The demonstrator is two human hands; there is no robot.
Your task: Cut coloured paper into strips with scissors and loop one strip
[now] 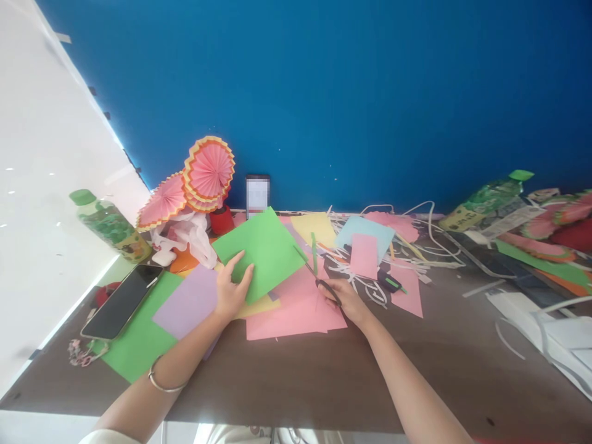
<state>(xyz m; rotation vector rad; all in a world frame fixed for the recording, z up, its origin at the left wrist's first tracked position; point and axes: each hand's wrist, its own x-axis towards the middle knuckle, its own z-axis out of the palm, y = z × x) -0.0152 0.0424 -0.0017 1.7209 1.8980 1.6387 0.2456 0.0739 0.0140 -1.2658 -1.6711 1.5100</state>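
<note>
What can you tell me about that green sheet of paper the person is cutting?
The green sheet is plain, matte craft paper, bright green, roughly rectangular and turned at an angle. It is lifted slightly above the pink sheets on the table. The left hand grips its lower left corner, thumb on top. The scissors in the right hand meet its right edge, where a thin green strip stands up, cut almost free. The sheet looks flat and uncreased.
</note>
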